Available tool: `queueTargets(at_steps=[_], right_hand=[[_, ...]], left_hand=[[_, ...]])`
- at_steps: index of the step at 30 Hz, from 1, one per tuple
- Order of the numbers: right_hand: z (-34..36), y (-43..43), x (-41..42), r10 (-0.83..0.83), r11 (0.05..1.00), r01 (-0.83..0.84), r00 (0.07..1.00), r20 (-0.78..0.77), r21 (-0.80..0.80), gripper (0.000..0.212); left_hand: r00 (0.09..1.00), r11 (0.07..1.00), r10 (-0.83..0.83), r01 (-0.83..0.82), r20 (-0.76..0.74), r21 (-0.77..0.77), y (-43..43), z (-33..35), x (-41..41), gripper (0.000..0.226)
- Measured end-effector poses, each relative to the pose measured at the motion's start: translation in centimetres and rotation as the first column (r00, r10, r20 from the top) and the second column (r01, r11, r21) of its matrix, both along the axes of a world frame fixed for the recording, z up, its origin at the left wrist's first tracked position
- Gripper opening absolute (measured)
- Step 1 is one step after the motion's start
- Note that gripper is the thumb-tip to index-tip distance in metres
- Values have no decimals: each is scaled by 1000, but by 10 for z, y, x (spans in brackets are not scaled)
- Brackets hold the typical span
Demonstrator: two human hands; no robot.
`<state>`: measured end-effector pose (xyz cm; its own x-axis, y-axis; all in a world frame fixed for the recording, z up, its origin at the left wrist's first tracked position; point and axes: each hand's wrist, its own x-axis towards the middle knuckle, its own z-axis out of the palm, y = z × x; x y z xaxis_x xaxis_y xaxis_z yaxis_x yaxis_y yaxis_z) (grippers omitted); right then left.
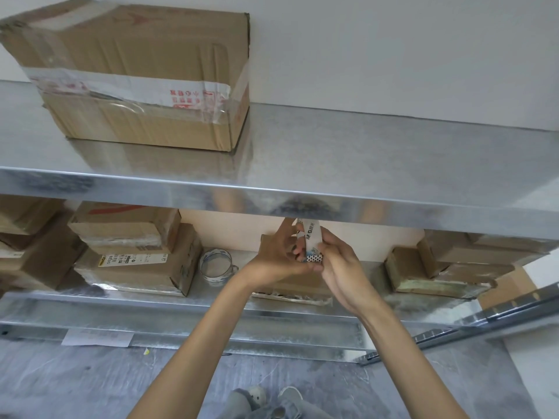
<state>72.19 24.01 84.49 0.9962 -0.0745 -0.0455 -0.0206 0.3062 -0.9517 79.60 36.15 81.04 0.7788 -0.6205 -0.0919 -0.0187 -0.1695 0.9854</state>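
You are holding the white packet [312, 237] upright between your hands, left hand [279, 255] pinching its left side, right hand [341, 264] gripping its base.

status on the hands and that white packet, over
Left hand and right hand both pinch the white packet. Packet upright, top just under the upper shelf lip. Nothing else in the way.

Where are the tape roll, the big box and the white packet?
tape roll [216, 279]: head view, its outer band.
big box [136, 58]: head view, its brown side.
white packet [312, 237]: head view, its white upper part.
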Motion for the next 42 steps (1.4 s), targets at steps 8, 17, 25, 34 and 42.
queueTargets(at_steps=[8, 17, 25, 34, 42], right_hand=[[0, 11, 4, -232, 967, 229, 972, -18, -113, 41], [-4, 7, 7, -100, 986, 106, 994, 53, -127, 33], [-10, 9, 8, -97, 974, 98, 995, 14, -206, 32], [-5, -1, 0, -58, 955, 65, 998, 33, -290, 43], [0, -10, 5, -144, 871, 120, 989, -15, -476, 30]], left_hand=[[999, 998, -5, 3, 33, 57, -2, 4, 2, 65], [1000, 999, 26, -26, -4, -28, 3, 3, 2, 62], [1000, 999, 18, -18, 0, -33, 5, 1, 2, 69], [988, 996, 67, -76, 140, 57, -1, 8, 0, 70], [743, 989, 5, -104, 669, 108, 2, 14, -9, 31]])
